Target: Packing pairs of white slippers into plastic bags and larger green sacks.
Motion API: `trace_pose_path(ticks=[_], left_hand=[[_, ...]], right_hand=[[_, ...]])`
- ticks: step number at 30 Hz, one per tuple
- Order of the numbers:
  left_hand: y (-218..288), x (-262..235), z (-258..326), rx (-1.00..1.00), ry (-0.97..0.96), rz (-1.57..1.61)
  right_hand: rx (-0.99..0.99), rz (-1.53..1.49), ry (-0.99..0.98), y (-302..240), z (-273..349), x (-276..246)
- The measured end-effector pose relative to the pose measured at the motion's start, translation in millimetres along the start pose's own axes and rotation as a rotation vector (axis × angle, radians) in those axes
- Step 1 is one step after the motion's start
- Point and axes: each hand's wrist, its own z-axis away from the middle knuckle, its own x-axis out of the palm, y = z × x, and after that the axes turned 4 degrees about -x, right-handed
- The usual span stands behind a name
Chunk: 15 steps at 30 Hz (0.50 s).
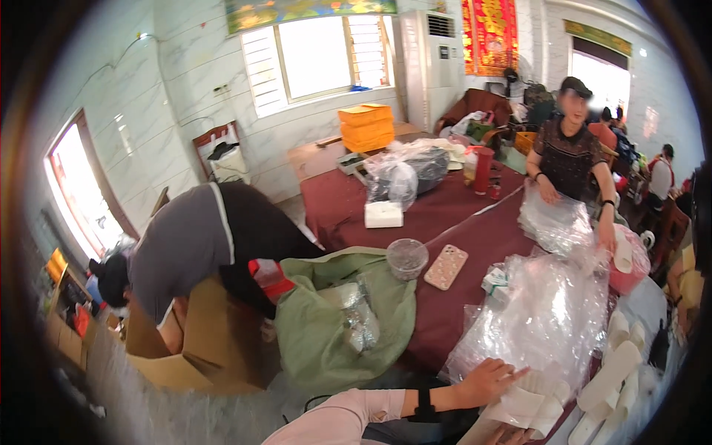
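At the table's near edge, a pair of white slippers (528,403) lies between my two hands. My left hand (489,382), with a black band on its wrist, reaches in from the left. Its fingers are stretched out and apart at the slippers' far left side, by the edge of the clear plastic bags (538,311). From below, my right hand (510,434) closes around the slippers' near end; the lower edge of the picture cuts part of it off. More white slippers (610,377) lie to the right.
Across the table (467,297), a person (569,141) handles clear bags. A phone (446,267), a round plastic tub (406,259) and a green sack (311,341) lie nearer. At left, another person (185,230) bends into a cardboard box (215,334).
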Motion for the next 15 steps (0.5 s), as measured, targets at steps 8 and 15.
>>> trace_pose_path(ticks=[8,15], left_hand=[[23.7,25.7,-4.4,0.275,0.323,0.08],[41.3,-7.9,2.3,0.45,0.029,-0.008]], right_hand=[[-0.328,0.115,-0.242,-1.5,-0.8,26.4],[-0.468,-0.223,-0.334,-22.8,-8.3,36.2]])
